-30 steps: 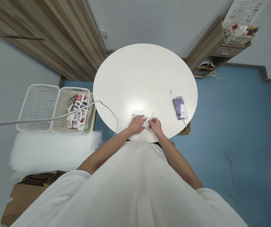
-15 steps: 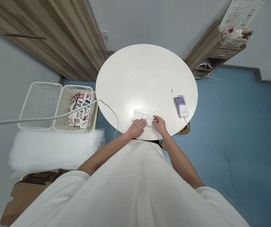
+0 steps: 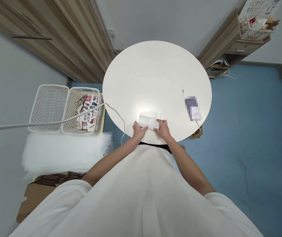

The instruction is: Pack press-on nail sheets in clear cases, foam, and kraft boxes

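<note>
A white packing sheet (image 3: 149,120), thin and folded over into a flat bundle, lies near the front edge of the round white table (image 3: 155,75). My left hand (image 3: 139,132) grips its left end, thumb along the near edge. At the other end, my right hand (image 3: 163,129) pinches the sheet between thumb and fingers. Whatever the folds may cover is hidden.
A pixelated purple-and-white device (image 3: 192,108) with a cable lies at the table's right. Left of the table are an open white basket (image 3: 48,108), another basket (image 3: 69,118) of printed cards, and stacked translucent white sheets (image 3: 67,151). A white cable (image 3: 82,113) crosses there.
My left hand has gone from lying flat on the sheet to gripping its left end. My right hand has closed on the right end, and the sheet's near part is folded over.
</note>
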Action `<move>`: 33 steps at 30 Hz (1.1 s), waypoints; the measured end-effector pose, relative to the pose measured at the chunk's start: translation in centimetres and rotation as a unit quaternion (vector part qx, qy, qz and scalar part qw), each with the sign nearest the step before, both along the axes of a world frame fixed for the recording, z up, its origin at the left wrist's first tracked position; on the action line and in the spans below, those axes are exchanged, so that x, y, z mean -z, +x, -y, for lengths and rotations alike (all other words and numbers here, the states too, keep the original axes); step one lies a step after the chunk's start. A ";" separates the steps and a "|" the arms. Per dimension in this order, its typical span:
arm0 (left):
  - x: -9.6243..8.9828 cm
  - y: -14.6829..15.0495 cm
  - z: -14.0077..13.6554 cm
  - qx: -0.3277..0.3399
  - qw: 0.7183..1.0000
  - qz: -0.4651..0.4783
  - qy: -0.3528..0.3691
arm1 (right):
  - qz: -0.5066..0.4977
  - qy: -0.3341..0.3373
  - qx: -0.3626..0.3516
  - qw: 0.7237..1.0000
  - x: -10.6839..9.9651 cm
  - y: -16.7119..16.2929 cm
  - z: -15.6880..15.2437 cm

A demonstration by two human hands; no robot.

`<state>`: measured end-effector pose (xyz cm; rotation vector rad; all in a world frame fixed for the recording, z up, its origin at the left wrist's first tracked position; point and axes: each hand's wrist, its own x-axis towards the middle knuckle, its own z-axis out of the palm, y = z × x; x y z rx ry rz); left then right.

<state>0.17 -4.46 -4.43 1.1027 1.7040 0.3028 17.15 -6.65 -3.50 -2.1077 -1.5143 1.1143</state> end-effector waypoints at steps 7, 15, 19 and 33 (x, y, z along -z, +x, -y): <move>-0.7 -0.6 -2.2 -0.014 0.993 0.106 -0.045 | -0.027 -0.003 -0.004 1.000 0.7 -0.2 0.1; -1.0 3.2 -2.2 0.185 0.978 0.026 0.098 | -0.019 0.025 -0.013 0.999 0.6 -0.9 -0.4; -0.9 4.6 -1.9 0.215 0.970 -0.021 0.110 | -0.046 0.044 -0.008 0.998 0.9 -0.6 -0.2; -1.8 2.1 -2.8 0.359 0.906 -0.031 0.222 | -0.108 0.034 0.029 0.993 1.6 -0.5 -0.2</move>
